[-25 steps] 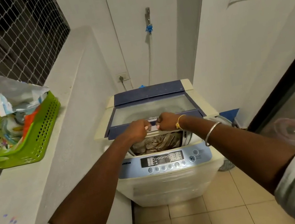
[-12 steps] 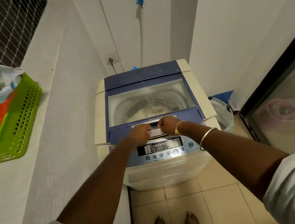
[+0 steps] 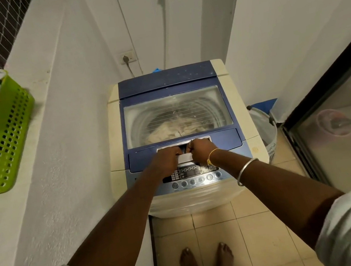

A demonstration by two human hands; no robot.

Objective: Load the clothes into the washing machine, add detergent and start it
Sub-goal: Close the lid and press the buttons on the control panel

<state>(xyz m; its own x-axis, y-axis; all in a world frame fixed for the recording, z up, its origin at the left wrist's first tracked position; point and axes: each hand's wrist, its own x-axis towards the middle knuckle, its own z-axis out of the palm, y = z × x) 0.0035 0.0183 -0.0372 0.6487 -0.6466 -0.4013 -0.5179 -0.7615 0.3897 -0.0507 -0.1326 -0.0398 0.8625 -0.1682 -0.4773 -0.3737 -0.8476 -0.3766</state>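
A top-loading washing machine (image 3: pixel 236 89) stands against the far wall, its blue lid (image 3: pixel 167 80) lying flat and closed. Pale clothes (image 3: pixel 169 130) show through the lid's window. My left hand (image 3: pixel 165 161) and my right hand (image 3: pixel 201 150) sit side by side at the lid's front handle, fingers curled on it, with a small white strip between them. The control panel (image 3: pixel 191 174) with its display and row of buttons lies just below my hands.
A green plastic basket (image 3: pixel 1 149) holding detergent packets rests on the white ledge at left. A white laundry basket (image 3: pixel 265 126) stands right of the machine. A glass door (image 3: pixel 342 127) closes the right side. A tap and hose hang on the back wall.
The lid has come down from half-raised to flat on the machine, both hands staying on its handle. The clothes are now seen only through the window.
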